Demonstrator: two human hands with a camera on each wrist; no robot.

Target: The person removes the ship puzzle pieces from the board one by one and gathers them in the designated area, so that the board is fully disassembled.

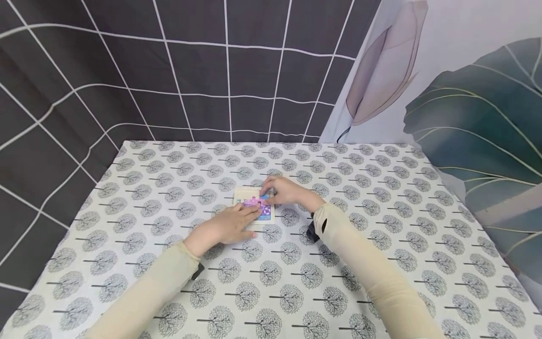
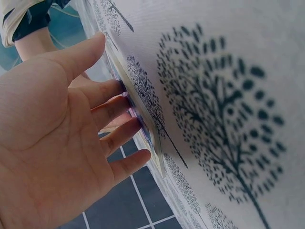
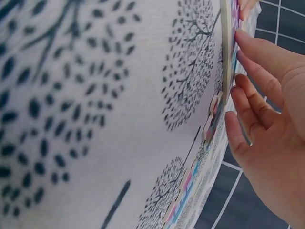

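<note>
A small jigsaw puzzle board with a cream border lies on the cloth, showing pink, purple and blue inside. My left hand reaches over its near left part, fingertips pressing on the pink and purple area. In the left wrist view, the fingers are nearly straight and the thumb is held apart. From the right, my right hand touches the board's far right part. Its loosely bent fingers rest on the board face in the right wrist view, thumb at the purple part. Both hands partly cover the picture.
Loose jigsaw pieces lie on the cloth beside the board in the right wrist view. A tree-print tablecloth covers the table. Behind it hangs a dark gridded curtain, with a leaf-print curtain at the right.
</note>
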